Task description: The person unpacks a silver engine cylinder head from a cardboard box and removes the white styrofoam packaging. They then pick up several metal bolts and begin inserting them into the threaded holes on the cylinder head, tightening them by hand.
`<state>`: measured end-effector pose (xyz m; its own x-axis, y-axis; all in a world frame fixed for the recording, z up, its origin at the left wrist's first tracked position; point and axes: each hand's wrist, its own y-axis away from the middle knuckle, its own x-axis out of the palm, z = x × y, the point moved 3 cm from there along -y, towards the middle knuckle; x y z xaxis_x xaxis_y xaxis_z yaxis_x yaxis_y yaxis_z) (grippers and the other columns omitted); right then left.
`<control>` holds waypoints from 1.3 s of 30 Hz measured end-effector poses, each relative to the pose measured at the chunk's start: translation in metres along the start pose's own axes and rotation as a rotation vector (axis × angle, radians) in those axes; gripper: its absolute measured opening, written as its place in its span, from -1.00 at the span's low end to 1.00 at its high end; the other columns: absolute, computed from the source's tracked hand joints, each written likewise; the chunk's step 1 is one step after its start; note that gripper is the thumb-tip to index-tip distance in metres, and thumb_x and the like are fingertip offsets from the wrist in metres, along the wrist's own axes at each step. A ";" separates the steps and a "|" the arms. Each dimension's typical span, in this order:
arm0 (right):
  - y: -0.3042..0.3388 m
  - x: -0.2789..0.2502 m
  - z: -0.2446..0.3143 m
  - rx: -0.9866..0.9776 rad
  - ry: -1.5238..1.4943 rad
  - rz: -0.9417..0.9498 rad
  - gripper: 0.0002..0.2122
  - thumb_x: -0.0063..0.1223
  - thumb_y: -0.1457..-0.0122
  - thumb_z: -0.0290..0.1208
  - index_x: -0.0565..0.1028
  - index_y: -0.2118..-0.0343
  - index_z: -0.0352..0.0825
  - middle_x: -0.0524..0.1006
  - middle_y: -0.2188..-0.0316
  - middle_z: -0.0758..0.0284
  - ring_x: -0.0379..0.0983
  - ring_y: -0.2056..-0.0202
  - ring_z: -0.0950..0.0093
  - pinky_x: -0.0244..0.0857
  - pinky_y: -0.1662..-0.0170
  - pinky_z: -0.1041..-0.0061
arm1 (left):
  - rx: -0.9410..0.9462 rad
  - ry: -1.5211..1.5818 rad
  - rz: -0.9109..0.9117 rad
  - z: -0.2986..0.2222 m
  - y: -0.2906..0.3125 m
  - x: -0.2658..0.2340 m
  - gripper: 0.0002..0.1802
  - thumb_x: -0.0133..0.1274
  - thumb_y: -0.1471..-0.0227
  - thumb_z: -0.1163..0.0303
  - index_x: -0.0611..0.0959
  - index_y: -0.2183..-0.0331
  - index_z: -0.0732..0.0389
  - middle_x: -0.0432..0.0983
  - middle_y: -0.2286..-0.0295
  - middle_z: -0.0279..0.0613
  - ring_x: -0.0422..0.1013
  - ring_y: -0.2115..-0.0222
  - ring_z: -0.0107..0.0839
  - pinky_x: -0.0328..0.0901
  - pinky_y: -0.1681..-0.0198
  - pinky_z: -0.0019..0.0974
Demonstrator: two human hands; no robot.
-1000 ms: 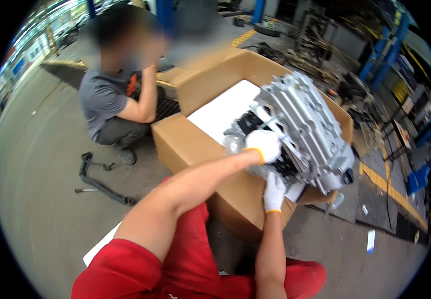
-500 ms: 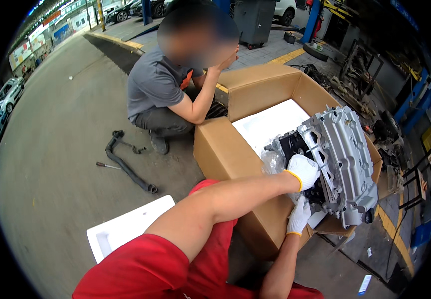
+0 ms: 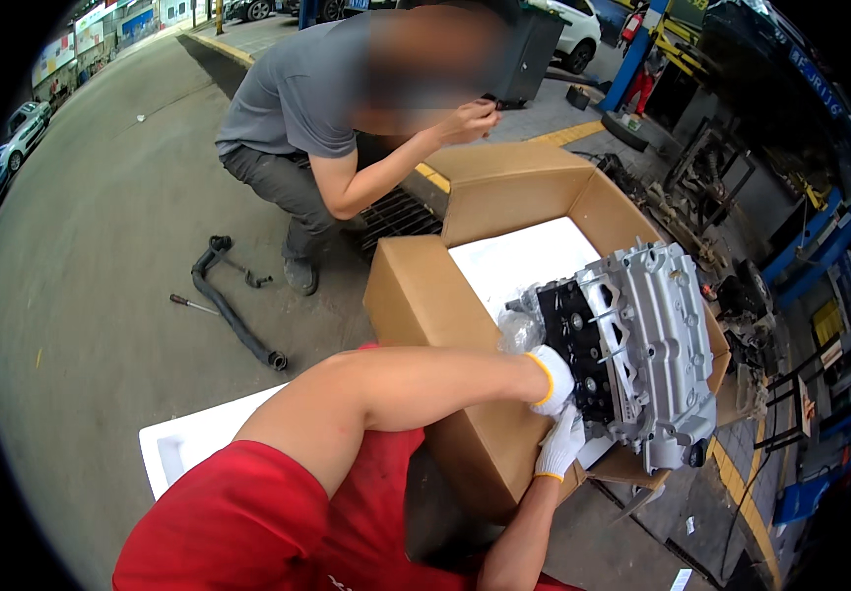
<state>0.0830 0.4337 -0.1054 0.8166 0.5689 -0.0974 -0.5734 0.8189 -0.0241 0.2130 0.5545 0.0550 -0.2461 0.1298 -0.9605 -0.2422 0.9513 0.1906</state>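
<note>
A silver-and-black engine rests tilted in an open cardboard box. My left hand, in a white glove with a yellow cuff, is at the engine's near left side. Its fingers are turned away and hidden. Just below it, my right hand, gloved alike, has its fingers drawn together and meets the left hand at the engine's lower corner. What lies between them cannot be made out. Crumpled clear plastic sits against the engine's black side, above my left hand.
White foam lines the box. Across from me, a person in a grey shirt bends over its far left side. A black hose and a ratchet-like tool lie on the floor at left. A white foam tray is beside my left arm.
My left hand has drawn back from the engine's black side, down toward my right hand. The person opposite has risen from a deep squat and leans forward. The view has shifted slightly.
</note>
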 end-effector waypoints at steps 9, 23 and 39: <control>-0.009 -0.001 -0.008 -0.106 0.007 -0.005 -0.62 0.04 -0.46 -0.20 0.62 0.28 -0.50 0.63 0.38 0.34 0.43 0.36 0.56 0.33 0.25 0.42 | 0.026 -0.069 0.126 0.001 0.026 -0.008 -0.49 0.05 -0.17 -0.05 0.81 0.13 0.14 0.74 0.20 -0.01 0.64 0.15 0.03 0.49 0.06 0.07; -0.002 -0.002 0.002 -0.194 0.186 -0.006 -0.61 -0.01 -0.47 -0.21 0.63 0.12 -0.55 0.70 0.23 0.22 0.53 0.20 0.47 0.41 0.06 0.38 | 0.007 -0.222 -0.221 -0.010 0.068 -0.059 -0.61 0.11 -0.10 0.09 0.86 0.28 0.16 0.75 0.33 -0.02 0.68 0.27 -0.04 0.52 0.18 0.00; 0.017 0.003 0.026 -0.239 0.081 -0.065 -0.66 0.05 -0.42 -0.20 0.65 0.21 -0.43 0.67 0.26 -0.04 0.61 0.21 0.07 0.41 0.09 0.19 | 0.955 -0.061 -0.167 -0.172 0.198 -0.168 -0.61 0.07 -0.26 0.24 0.63 -0.07 0.15 0.59 0.05 -0.03 0.54 0.03 -0.08 0.42 -0.04 -0.05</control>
<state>0.0776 0.4519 -0.0802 0.8499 0.4996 -0.1675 -0.5269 0.8072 -0.2660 0.0444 0.6730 0.2889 -0.2221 -0.0386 -0.9743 0.6009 0.7814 -0.1680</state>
